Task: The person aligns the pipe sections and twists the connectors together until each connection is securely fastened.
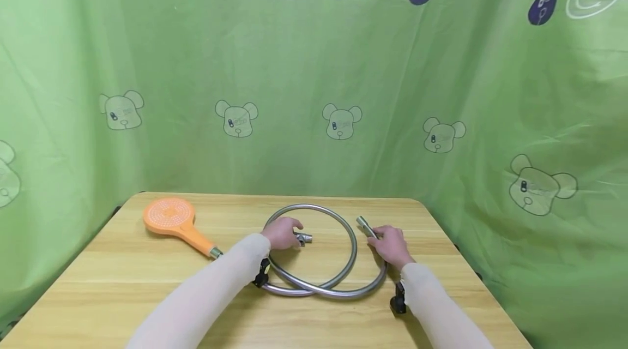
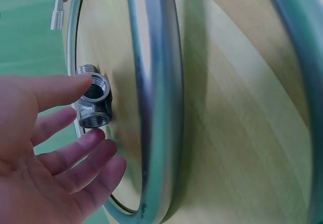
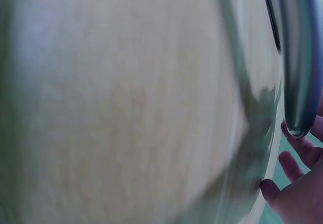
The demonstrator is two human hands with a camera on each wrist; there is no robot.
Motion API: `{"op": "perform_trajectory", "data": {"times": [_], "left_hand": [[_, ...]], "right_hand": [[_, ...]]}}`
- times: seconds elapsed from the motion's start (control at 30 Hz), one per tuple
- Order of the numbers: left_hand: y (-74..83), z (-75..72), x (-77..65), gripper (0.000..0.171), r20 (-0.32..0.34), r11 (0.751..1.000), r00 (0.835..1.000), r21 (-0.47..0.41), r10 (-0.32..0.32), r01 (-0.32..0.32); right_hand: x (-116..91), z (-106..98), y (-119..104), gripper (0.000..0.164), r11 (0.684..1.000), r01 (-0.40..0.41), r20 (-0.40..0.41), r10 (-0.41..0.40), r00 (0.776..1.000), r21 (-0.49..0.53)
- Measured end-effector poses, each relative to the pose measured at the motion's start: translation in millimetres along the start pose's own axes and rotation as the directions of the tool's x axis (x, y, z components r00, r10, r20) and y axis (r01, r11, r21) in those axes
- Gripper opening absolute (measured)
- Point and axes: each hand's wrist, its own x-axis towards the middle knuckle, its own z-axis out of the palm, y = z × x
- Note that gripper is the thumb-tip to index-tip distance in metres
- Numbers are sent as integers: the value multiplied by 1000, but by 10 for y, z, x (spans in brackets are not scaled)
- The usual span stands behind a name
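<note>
A silver metal shower hose (image 1: 354, 253) lies in a loop on the table. My right hand (image 1: 391, 246) grips it near one end, and its cylindrical end nut (image 1: 363, 221) points up and away. Inside the loop is a small chrome three-way fitting (image 1: 306, 238) with threaded openings, also seen in the left wrist view. Around this fitting my left hand (image 2: 55, 153) is spread, thumb in front of it and fingers loosely bent below. An orange shower head (image 1: 169, 215) lies face up at the left, its threaded handle end partly behind my left forearm.
The light wooden table (image 1: 122, 283) has rounded far corners. A green curtain (image 1: 294, 163) with bear prints hangs behind it and along both sides. Black wrist cameras (image 1: 399, 300) sit on both wrists, close to the table and the hose.
</note>
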Motion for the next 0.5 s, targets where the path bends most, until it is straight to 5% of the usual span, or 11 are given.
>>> {"op": "perform_trajectory", "data": {"times": [0.5], "left_hand": [[14, 93, 101, 46, 12, 998, 1000, 62, 2, -3]], "right_hand": [[48, 1, -23, 35, 994, 6, 54, -12, 998, 106]]}}
